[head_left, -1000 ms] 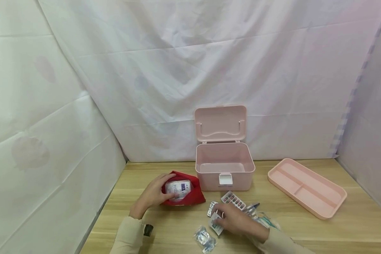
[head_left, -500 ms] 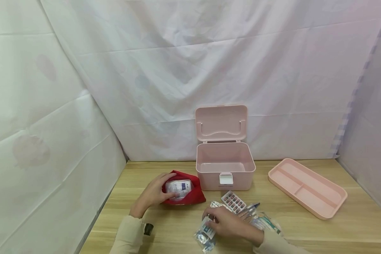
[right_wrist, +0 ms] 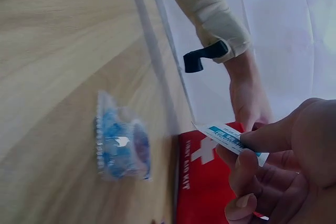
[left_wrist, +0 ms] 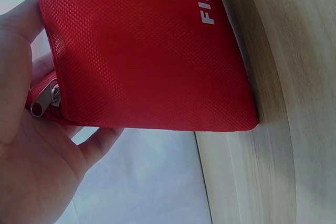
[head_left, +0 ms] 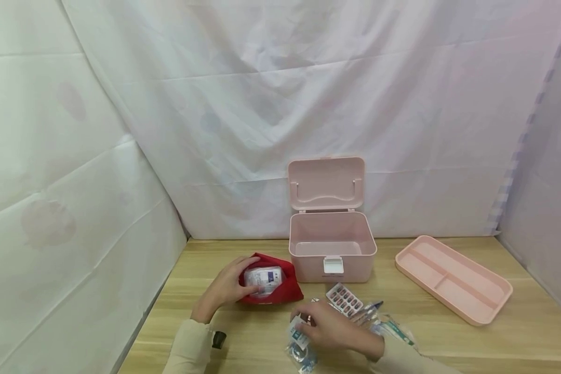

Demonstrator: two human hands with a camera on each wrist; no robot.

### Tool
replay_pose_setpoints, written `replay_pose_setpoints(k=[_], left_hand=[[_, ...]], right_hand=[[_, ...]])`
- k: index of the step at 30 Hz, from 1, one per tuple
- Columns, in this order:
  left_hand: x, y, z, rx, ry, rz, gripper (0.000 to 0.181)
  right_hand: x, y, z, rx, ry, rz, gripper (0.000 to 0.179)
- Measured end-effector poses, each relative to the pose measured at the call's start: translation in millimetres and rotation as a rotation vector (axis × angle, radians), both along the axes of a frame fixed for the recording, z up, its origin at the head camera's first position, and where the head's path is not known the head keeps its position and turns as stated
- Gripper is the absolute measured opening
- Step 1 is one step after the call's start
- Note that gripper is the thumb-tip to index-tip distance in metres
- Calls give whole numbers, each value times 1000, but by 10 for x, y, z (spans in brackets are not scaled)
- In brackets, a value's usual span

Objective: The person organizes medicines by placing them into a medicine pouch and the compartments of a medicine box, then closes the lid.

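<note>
My left hand (head_left: pixel 227 283) grips the side of a red first aid pouch (head_left: pixel 287 292), its mouth held wide. White printed packets (head_left: pixel 266 276) fill the pouch. In the left wrist view the zipper pull (left_wrist: pixel 44 98) hangs by the palm, and white lettering shows on the red fabric (left_wrist: pixel 131 56). Between thumb and fingers my right hand (head_left: pixel 332 327) pinches a small white sachet (head_left: pixel 298 332) with a teal label, its print facing up in the right wrist view (right_wrist: pixel 226 137). Below the sachet, a clear packet with blue contents (right_wrist: pixel 123 145) lies on the table.
A pink box (head_left: pixel 332 267) stands behind with its lid (head_left: pixel 326 182) raised. To the right lies a pink divided tray (head_left: pixel 453 280). Near my right hand are a capsule blister pack (head_left: pixel 344 299), a blue-tipped item (head_left: pixel 374 306) and a clear bag with a green strip (head_left: pixel 397 330).
My right hand has moved left with the sachet, which now overlaps the clear blue packet in the head view. My left hand stays on the pouch.
</note>
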State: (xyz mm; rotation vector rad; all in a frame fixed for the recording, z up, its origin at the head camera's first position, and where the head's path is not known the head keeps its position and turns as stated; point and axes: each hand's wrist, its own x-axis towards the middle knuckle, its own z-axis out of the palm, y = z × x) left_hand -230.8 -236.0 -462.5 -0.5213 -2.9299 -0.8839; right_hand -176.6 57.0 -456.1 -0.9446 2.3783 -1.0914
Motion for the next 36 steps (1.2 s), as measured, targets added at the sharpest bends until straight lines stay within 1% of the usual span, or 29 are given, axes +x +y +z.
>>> replay_pose_setpoints(k=[4,8,13,17,20,24,28,31,36], left_hand=[[2,-6,-20,1,4,3,73],[-5,-14,-34,8,19,-6,72],[-6,-17,-42,19,48,-26,71],[-9,-16,-42,12,64,-37,71],[-15,-17,-38,3,64,-34,72],[-11,-18,-35,2,55,-31,73],[-6,-20,-38,1,70,-40,71],[-10,-20,-38,3,80,-49,71],[-14,-17,-36,7,60,-39,71]], right_hand=[[-32,-50,97,-9,32,-7,13],[-86,-103,198,-29,91,-8,12],[-174,-162,328,-83,211,13,11],[-250,-207,430,-127,275,10,11],[-313,-244,500,-141,295,-13,12],[-393,-296,582,-132,313,-59,11],[-487,-364,638,-134,328,-100,12],[-568,-431,637,-149,345,-123,12],[-686,-553,574,-162,331,-139,12]])
